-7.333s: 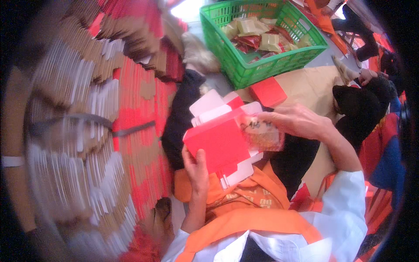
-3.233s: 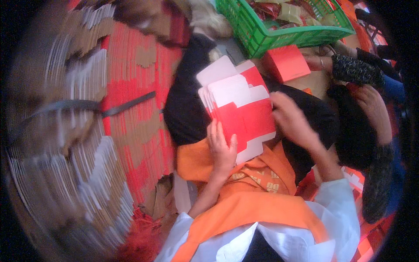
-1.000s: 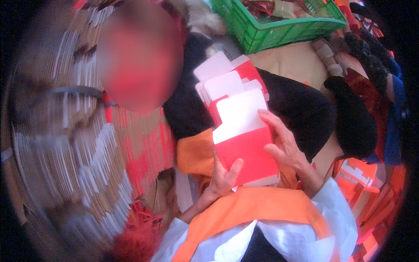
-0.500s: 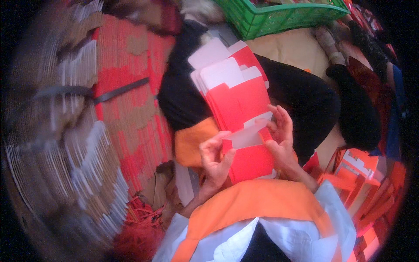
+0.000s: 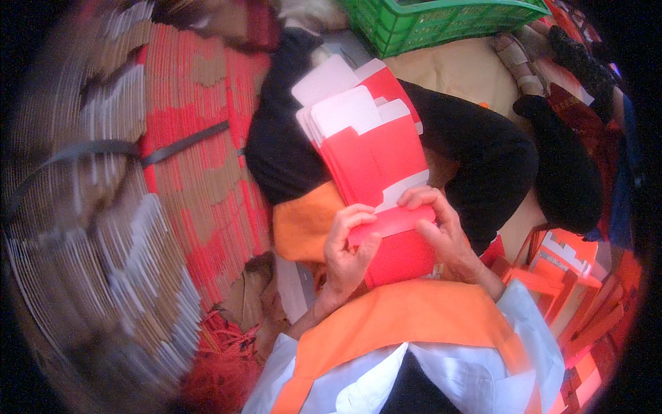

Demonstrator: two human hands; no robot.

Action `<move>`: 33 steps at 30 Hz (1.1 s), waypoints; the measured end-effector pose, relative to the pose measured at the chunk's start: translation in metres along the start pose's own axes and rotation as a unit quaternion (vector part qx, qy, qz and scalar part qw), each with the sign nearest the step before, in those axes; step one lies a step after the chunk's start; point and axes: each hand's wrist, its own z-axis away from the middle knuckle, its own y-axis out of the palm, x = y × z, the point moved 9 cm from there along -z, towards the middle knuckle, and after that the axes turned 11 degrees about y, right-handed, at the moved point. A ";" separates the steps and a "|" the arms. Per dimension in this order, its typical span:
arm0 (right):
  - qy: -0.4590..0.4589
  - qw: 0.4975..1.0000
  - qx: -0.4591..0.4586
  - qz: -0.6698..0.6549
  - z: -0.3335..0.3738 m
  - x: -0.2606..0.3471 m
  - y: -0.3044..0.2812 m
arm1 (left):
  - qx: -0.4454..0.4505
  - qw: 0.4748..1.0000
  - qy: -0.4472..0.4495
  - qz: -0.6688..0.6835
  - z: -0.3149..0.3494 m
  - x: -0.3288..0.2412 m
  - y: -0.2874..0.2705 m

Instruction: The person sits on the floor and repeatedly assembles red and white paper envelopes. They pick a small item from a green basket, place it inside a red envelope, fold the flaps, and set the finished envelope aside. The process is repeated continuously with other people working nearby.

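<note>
A red cardboard box (image 5: 403, 259) rests in my lap against the orange apron (image 5: 407, 303). Its end flap (image 5: 389, 223) lies folded over, red side up. My left hand (image 5: 349, 245) pinches the left end of this flap, thumb on the near side and fingers on the far side. At the right end, my right hand (image 5: 438, 219) grips the flap in the same way, fingers curled. Just beyond, a stack of flat red box blanks (image 5: 379, 162) with white tabs (image 5: 341, 110) lies across my legs.
Tall bundles of flat cardboard blanks (image 5: 186, 103), bound by a dark strap (image 5: 186, 143), stand at the left. A green plastic crate (image 5: 448, 27) is at the far side. Folded orange-red boxes (image 5: 565, 262) pile up at the right. Another person's sandalled foot (image 5: 520, 65) shows at the far right.
The flap stood partly raised with its white inside showing; now it is folded down, red side up. Both hands have closed in on its ends, and my right fingers have curled over.
</note>
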 end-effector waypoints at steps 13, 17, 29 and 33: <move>0.032 0.999 0.007 0.043 0.000 -0.015 -0.002 | 0.005 0.993 -0.115 0.005 0.008 0.019 0.003; 0.039 0.999 0.005 0.036 -0.002 -0.018 -0.003 | -0.050 0.998 -0.046 -0.004 0.011 0.014 0.000; 0.045 0.978 0.034 0.203 -0.001 -0.027 -0.005 | 0.006 0.997 0.019 -0.074 0.017 0.019 0.000; -0.047 0.975 0.079 0.201 -0.010 0.007 0.006 | 0.222 0.958 -0.032 -0.180 -0.030 0.002 0.018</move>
